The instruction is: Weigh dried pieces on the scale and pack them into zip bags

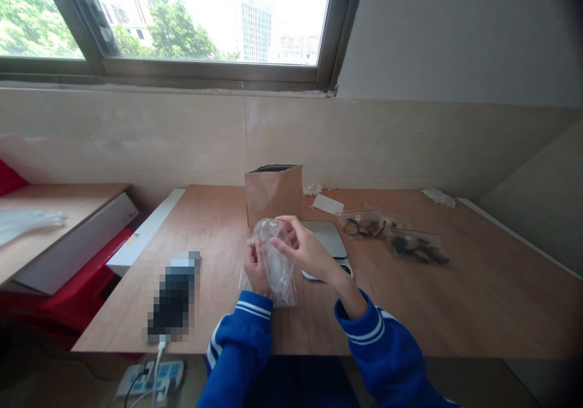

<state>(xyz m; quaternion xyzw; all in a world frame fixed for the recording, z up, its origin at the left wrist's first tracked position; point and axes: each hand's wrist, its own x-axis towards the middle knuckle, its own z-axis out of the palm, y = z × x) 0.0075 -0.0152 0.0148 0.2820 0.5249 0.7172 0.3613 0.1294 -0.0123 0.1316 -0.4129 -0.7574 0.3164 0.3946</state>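
Note:
A clear, crumpled plastic bag (276, 262) is held up over the near middle of the table. My left hand (257, 268) is closed on its left side. On its upper right edge, my right hand (307, 250) grips the film between thumb and fingers. Beneath the bag lies a flat clear zip bag (286, 299) with a red strip, partly hidden. Just behind my hands stands an open brown paper bag (273, 192). A small flat scale (325, 235) lies to the right, partly covered by my right hand.
Zip bags with dark items (416, 247) and with looped items (362, 224) lie at right, near a white card (328, 204). A pixelated phone-like object (173, 299) lies at left, its cable leading to a power strip (150, 379) below the table (410, 317).

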